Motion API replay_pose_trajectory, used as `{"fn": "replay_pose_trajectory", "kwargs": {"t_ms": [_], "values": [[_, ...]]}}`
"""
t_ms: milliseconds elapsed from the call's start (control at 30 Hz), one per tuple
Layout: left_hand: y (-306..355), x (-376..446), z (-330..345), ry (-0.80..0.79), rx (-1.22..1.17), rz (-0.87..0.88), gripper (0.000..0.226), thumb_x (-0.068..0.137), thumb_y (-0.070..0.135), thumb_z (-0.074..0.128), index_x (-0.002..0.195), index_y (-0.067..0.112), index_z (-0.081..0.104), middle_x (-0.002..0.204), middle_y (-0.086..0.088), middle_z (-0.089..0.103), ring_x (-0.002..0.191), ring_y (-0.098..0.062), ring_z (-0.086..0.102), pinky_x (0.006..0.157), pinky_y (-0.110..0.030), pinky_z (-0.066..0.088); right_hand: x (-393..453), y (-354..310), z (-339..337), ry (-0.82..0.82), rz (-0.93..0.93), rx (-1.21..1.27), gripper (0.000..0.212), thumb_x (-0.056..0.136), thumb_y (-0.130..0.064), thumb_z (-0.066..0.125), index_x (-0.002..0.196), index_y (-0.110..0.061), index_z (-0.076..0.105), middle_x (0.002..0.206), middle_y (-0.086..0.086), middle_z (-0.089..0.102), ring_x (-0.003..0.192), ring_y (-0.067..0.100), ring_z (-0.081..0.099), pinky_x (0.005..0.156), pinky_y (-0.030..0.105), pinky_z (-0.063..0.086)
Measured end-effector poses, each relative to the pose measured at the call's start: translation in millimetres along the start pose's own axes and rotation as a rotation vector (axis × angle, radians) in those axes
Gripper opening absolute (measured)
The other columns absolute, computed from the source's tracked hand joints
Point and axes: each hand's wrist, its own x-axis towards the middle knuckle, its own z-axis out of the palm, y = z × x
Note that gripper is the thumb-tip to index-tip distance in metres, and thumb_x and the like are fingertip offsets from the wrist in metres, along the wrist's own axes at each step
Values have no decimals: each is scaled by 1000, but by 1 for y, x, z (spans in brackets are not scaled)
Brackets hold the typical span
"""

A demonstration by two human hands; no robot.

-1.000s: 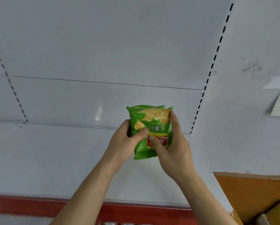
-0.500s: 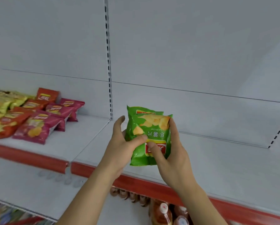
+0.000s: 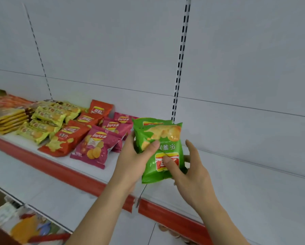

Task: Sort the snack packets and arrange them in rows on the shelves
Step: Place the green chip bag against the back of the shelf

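My left hand (image 3: 132, 161) and right hand (image 3: 187, 172) pinch the green crisp packets (image 3: 158, 149), thumbs in front. They look light, puffy and crushable, so I grip the edges; the pink packets (image 3: 95, 147) lie at nine o'clock.

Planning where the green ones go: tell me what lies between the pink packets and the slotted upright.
In the head view, only bare white shelf lies between the pink packets and the slotted upright; the held green packets hang in front.

Left arm: bare forearm rises from the lower edge, angled up and to the right.
Left hand (image 3: 133, 160): thumb lies across the front of the green packets (image 3: 161, 138), fingers hidden behind them.
Right arm: bare forearm rises from the lower right, angled up and to the left.
Right hand (image 3: 192, 172): thumb presses the packets' front, index finger extended upward.
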Motion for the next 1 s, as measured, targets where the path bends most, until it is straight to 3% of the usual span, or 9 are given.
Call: {"fn": "replay_pose_trajectory", "kwargs": {"t_ms": [67,200,367,500,633,733,867,933,1000], "values": [[0,16,-8,19,-51,-3,52,80,31,88,126,31,63,115,5,77,104,-19,76,90,-49,61,14,-4,12,33,131,63,58,78,-64,71,117,-22,61,82,-9,73,72,10,73,78,44,60],[0,45,-27,17,-124,-5,51,83,24,83,129,27,60,113,4,78,100,-20,77,77,-42,63,39,-13,24,135,118,105,37,74,-56,80,91,-25,66,79,-7,73,76,17,73,79,48,60],[-2,76,-56,41,-36,60,25,96,30,71,119,39,63,109,17,76,105,-9,72,96,-44,57,56,-32,26,157,33,230,21,84,-20,80,100,-20,67,87,-2,76,82,21,74,79,48,62],[5,95,-80,-36,1,86,23,104,27,60,106,50,61,100,29,73,95,4,70,88,-37,57,60,-53,14,70,18,55,19,84,-15,78,100,-22,71,86,-1,76,82,22,73,85,47,60],[13,108,-99,-259,-34,37,31,94,50,69,124,44,61,116,14,75,109,-11,72,99,-50,56,61,-74,18,-105,106,-136,32,81,-18,81,110,-29,72,94,-3,77,86,20,74,89,47,58],[9,106,-101,-389,28,26,65,72,68,81,127,40,58,116,15,75,107,-9,73,98,-47,57,68,-85,39,41,79,-170,59,79,-22,84,129,-40,59,112,-9,68,84,16,73,77,37,61],[1,105,-100,-268,-8,34,48,84,43,81,125,41,57,111,18,75,99,-5,74,93,-44,60,57,-80,68,362,90,-19,77,80,-40,81,144,-37,39,113,-9,66,83,9,73,73,34,61],[-2,107,-99,-200,-32,48,42,87,38,80,120,45,55,109,18,74,98,-6,74,88,-41,61,45,-72,85,342,176,81,81,78,-49,78,145,-33,37,111,-1,70,84,12,74,77,40,62],[0,105,-96,-192,-27,70,44,88,36,80,119,47,51,109,18,72,98,-5,73,86,-39,61,35,-65,97,329,200,177,69,84,-38,77,142,-30,40,103,4,73,77,17,75,73,39,62]]}}
